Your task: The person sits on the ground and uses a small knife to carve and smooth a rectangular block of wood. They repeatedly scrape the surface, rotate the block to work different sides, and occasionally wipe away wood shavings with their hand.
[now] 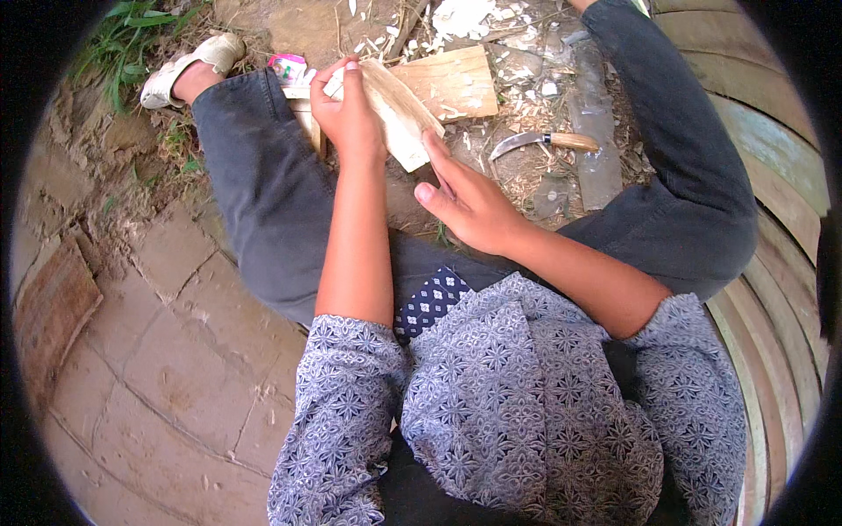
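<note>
**Between the spread legs (254,167), a pale wood slab (399,114) is held**

The slab is held aslant, its near end set further right than its far end. Its left side is gripped by the left hand (351,123), with fingers curled and the thumb raised; how firmly cannot be told. The right hand (469,202) is spread nearly flat, fingertips laid at the slab's right edge and thumb apart, and nothing is clasped in it.

Should the left grip be loosened, the slab could be twisted or dropped, since little support seems to be given by the flat right fingers. Splinters could be caught from the raw edges. The curved knife (548,138) (its blade is pointed toward the hands) could be brushed if the right hand were swept outward.

Sideways movement is bounded by the legs. On the far side, a wide board (460,83) is partly hidden behind the slab. More room is offered rightward, above the scattered shavings (526,180).
</note>
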`<state>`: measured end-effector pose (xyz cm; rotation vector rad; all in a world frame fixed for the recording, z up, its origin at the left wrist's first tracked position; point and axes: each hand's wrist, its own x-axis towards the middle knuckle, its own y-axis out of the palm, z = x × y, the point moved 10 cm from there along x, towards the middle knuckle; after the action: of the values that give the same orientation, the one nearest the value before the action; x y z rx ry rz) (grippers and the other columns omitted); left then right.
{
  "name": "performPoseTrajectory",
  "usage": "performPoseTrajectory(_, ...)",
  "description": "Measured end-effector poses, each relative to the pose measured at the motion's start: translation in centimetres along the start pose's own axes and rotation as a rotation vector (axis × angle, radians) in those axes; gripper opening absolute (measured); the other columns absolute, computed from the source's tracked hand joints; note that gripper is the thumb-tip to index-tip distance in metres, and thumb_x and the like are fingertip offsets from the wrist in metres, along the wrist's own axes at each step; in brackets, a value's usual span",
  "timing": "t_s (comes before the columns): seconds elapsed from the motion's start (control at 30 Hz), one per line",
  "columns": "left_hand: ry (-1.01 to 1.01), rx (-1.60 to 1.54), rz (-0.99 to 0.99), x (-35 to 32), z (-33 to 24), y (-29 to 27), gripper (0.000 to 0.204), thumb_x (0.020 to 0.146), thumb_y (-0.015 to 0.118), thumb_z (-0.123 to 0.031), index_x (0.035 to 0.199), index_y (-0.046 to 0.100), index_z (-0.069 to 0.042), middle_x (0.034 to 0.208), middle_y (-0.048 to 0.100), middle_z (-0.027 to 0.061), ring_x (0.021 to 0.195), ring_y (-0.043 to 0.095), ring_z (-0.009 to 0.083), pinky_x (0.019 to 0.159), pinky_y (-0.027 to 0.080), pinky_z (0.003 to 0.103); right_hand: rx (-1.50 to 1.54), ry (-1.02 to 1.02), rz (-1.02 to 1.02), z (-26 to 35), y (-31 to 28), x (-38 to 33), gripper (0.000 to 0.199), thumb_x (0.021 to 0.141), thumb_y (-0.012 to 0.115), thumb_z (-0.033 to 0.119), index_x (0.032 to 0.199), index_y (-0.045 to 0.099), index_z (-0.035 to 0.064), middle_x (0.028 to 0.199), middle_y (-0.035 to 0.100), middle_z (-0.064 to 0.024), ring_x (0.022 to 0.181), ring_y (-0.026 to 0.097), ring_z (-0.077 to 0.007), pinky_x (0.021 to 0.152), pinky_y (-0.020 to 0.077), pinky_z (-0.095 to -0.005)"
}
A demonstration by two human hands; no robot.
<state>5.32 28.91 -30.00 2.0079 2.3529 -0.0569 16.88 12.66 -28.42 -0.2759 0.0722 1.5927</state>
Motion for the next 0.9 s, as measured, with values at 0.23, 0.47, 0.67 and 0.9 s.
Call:
performPoseTrajectory(0.23, -0.003, -0.053, -0.018, 0.1, 0.3, -0.5, 0.016, 0.092, 0.068, -0.009, 0.104, 0.062, 0.000, 0.103, 0.069, 0.0119, 0.096, 0.063, 0.0184, 0.093, 0.048, 0.031, -0.065, 0.079, 0.055, -0.5, 0.1, 1.6, 0.086, 0.099, 0.048, 0.057, 0.149, 0.030, -0.0109, 0.154, 0.033, -0.0315, 0.142, 0.040, -0.0392, 0.117, 0.0314, -0.0405)
performPoseTrajectory(0.47, -0.270, -0.390, -0.009, 1.5, 3.7, -3.2, 0.024, 0.096, 0.052, -0.019, 0.109, 0.062, -0.001, 0.107, 0.065, 0.0100, 0.101, 0.062, 0.0239, 0.093, 0.050, 0.038, -0.146, -0.146, 0.149, 1.8, 0.3, 0.5, 0.073, 0.090, 0.068, 0.025, 0.153, 0.035, 0.0054, 0.155, 0.039, -0.0203, 0.120, 0.059, -0.0310, 0.098, 0.0500, -0.0357)
performPoseTrajectory(0.67, -0.475, -0.730, -0.047, 0.8, 7.3, -4.0, 0.020, 0.096, 0.053, -0.018, 0.106, 0.062, -0.003, 0.103, 0.065, 0.0091, 0.097, 0.063, 0.0239, 0.088, 0.051, 0.039, -0.654, -0.094, 0.187, 6.6, 0.9, 0.1, 0.077, 0.091, 0.065, 0.047, 0.151, 0.041, 0.0044, 0.154, 0.044, -0.0168, 0.100, 0.056, -0.0308, 0.089, 0.0471, -0.0361)
performPoseTrajectory(0.9, -0.495, -0.766, -0.126, 1.2, 7.0, -4.1, 0.023, 0.098, 0.053, -0.021, 0.106, 0.062, -0.002, 0.099, 0.064, 0.0098, 0.093, 0.063, 0.0236, 0.084, 0.052, 0.039, -0.872, -0.290, 0.181, 8.0, 2.8, 2.0, 0.082, 0.093, 0.049, 0.064, 0.146, 0.046, 0.0012, 0.153, 0.044, -0.0178, 0.141, 0.035, -0.0423, 0.112, 0.0167, -0.0643)
